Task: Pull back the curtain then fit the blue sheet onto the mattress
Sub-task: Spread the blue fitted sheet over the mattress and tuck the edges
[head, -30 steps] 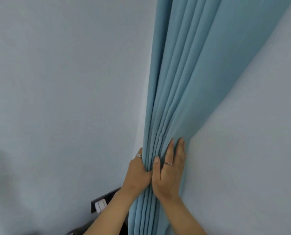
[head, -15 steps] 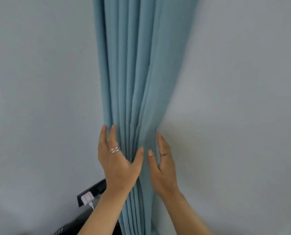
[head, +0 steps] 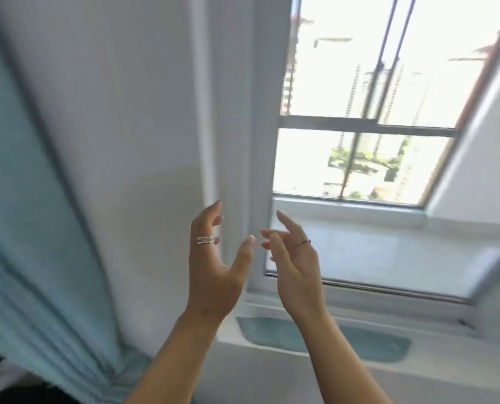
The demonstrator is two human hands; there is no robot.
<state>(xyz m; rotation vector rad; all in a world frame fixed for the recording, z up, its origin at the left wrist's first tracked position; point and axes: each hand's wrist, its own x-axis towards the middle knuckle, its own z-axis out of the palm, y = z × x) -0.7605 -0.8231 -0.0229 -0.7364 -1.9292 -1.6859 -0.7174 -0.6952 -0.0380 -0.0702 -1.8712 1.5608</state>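
Note:
The blue curtain [head: 24, 228] hangs bunched in folds along the left edge, against the white wall. My left hand [head: 213, 263] is raised in the middle of the view, fingers apart, holding nothing, a ring on one finger. My right hand [head: 296, 258] is just to its right, also open and empty, with a thin ring. Both hands are clear of the curtain, in front of the window frame. No mattress or blue sheet is in view.
A bright window [head: 365, 97] with dark bars fills the upper right. A white sill [head: 359, 325] runs below it, with a blue-green mat [head: 272, 333] lying on a ledge. White wall [head: 126, 141] separates curtain and window.
Both hands have let go of the curtain and come away open. The view has swung right, so the curtain now sits at the left and the window appears.

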